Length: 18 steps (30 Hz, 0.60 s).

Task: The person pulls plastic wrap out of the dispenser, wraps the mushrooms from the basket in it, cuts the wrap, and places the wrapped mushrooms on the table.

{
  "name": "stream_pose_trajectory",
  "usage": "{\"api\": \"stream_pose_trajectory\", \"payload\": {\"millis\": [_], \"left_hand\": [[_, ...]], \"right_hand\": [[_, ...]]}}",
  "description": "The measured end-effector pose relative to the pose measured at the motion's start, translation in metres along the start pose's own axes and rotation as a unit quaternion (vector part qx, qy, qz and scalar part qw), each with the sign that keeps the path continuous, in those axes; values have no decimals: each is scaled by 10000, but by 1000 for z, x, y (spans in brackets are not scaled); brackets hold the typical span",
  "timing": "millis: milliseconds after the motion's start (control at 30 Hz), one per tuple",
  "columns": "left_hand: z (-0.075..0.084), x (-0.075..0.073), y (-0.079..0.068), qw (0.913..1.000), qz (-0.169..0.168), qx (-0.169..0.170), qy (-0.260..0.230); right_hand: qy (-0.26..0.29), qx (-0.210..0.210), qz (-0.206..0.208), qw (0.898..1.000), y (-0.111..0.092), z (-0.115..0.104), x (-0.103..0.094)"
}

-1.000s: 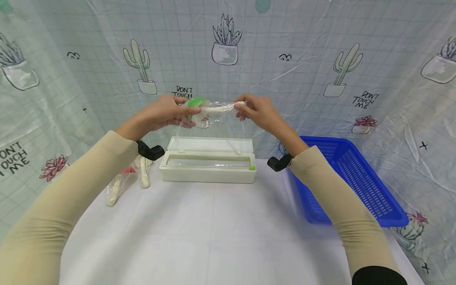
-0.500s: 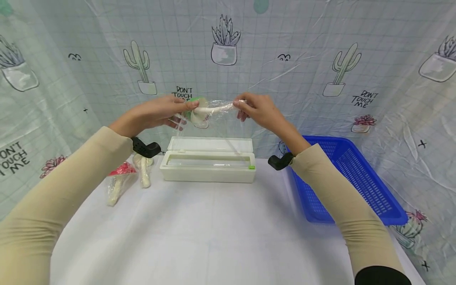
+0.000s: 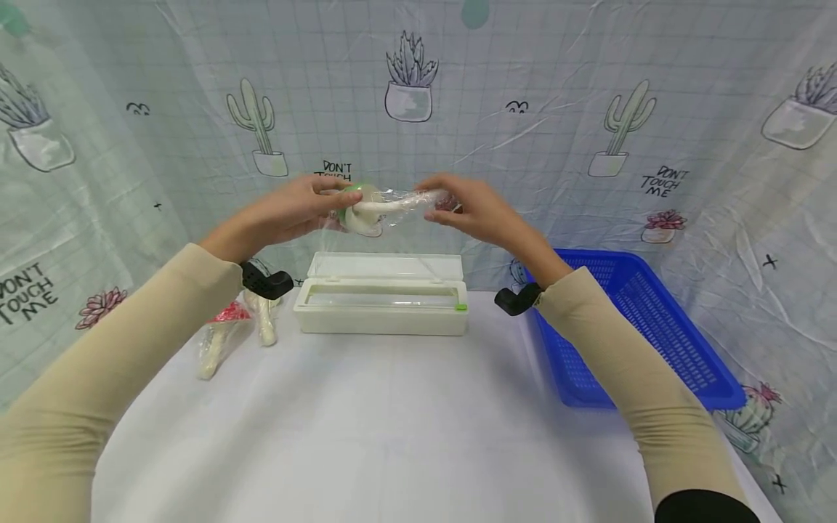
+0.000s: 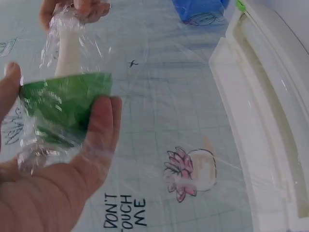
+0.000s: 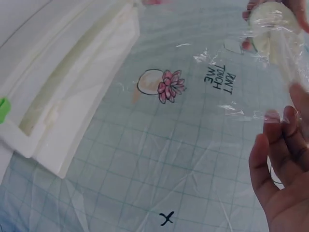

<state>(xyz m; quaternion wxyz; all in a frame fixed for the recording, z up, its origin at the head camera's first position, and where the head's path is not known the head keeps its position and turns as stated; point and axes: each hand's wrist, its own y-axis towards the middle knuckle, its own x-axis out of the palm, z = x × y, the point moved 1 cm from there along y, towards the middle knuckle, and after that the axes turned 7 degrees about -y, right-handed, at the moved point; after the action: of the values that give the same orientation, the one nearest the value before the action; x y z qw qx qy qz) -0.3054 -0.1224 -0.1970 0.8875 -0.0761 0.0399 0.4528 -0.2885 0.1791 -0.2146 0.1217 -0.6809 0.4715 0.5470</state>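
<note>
A mushroom [image 3: 373,208] with a green cap and a white stem is held in the air, wrapped in clear cling film [image 5: 231,115]. My left hand [image 3: 281,211] grips it by the cap [image 4: 67,106], thumb on one side and fingers on the other. At the stem's end my right hand [image 3: 477,207] curls its fingers and thumb around the film-covered tip. Below both hands stands a white cling film dispenser [image 3: 382,322], lid raised, with a green slider at its right end. Loose film hangs between the mushroom and the dispenser.
On the table's left lie a red-capped mushroom [image 3: 219,341] in film and another pale wrapped mushroom [image 3: 266,323], partly behind my left arm. A blue basket [image 3: 654,327] stands at the right, partly behind my right forearm. A cactus-print sheet [image 3: 510,145] hangs behind.
My left hand has shifted its fingers on the green cap, loosening and closing again. My right hand has opened its fingertip pinch somewhat and slid its fingers over the stem's end.
</note>
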Motion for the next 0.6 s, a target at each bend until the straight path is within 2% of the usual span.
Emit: {"api": "stream_pose_trajectory", "payload": {"millis": [100,233,400,500,600], "left_hand": [[-4,-3,-4,9995,-281,-42,-133],[-14,-11,-14,9942,-988,65,-427],[-34,-18,-23,9832,-1599,367,-805],[-47,-17,-27,9832,-1600,649,-592],[-57,-12,-34,9900,-1195,742,131]], "right_hand": [[24,19,124,9999,0,1,0],[84,16,204,9998,0,1,1],[102,82,-96,9999,-2,2,3],[36,222,-430,9988,-6,1,7],[14,290,-696,9972,-12,-1,12]]}}
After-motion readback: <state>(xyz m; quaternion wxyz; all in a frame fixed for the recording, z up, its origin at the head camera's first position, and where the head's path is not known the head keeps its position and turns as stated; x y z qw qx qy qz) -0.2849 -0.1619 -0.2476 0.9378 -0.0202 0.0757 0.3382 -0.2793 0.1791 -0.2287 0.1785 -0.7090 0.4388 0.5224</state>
